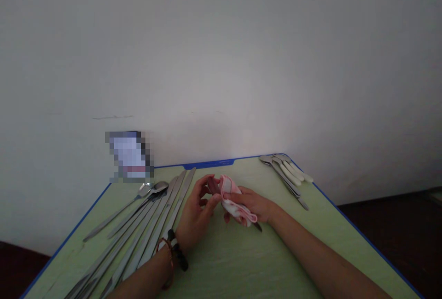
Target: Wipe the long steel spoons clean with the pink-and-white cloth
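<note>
My left hand (198, 209) pinches the rounded, shiny end of a metal spoon (213, 186) between thumb and fingers. A pink-and-white cloth (238, 211) is wrapped around the spoon's middle. My right hand (253, 202) closes on the cloth, with the spoon inside it. The handle tip pokes out below the cloth, towards the lower right. Both hands are just above the green table. Most of the spoon's handle is hidden by the cloth.
Several metal table knives (152, 230) and a few spoons (160, 187) lie fanned out on the left of the green table (283, 257). Spoons and white-handled cutlery (292, 173) sit at the back right. A blurred phone (129, 156) leans against the wall (221, 60).
</note>
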Demonstrator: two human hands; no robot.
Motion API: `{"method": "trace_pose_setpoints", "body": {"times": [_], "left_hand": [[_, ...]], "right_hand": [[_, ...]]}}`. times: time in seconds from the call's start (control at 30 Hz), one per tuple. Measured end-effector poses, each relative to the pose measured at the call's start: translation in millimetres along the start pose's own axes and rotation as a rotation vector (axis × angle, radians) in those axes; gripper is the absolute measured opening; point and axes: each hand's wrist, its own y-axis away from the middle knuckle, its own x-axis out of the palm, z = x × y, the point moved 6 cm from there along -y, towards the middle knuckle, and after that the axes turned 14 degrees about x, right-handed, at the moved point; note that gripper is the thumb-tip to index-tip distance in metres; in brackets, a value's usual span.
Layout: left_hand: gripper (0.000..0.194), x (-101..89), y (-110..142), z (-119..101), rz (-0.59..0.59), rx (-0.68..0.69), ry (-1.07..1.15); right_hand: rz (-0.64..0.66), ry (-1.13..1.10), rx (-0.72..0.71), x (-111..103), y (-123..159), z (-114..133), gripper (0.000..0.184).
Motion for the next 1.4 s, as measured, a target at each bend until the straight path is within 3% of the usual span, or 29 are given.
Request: {"method": "trace_pose_setpoints", "body": {"times": [0.17, 0.33, 0.67, 0.93, 1.17, 1.4], "left_hand": [[0.035, -10.1, -4, -6, -0.179, 0.086, 0.038], [0.036, -22.5, -5, -4, -0.366, 0.049, 0.09], [0.036, -33.7, -5, 6, -0.511, -0.044, 0.135], [0.035, -32.2, -5, 4, -0.518, -0.128, 0.121], [0.038, -39.5, -7, 10, -0.577, -0.106, 0.134], [0.036, -37.5, -7, 7, -0.493, -0.088, 0.101]], "right_hand": [[0.042, -0.001, 0.012, -2, -5, -4, 0.041], [0.066, -0.013, 0.015, -4, -7, -5, 0.041], [0.062, 0.016, 0.038, -5, -8, -6, 0.041], [0.077, 0.063, 0.055, -2, -6, -7, 0.033], [0.081, 0.086, 0.044, -3, -6, -8, 0.03], [0.082, 0.08, 0.059, -2, -6, -8, 0.03]]}}
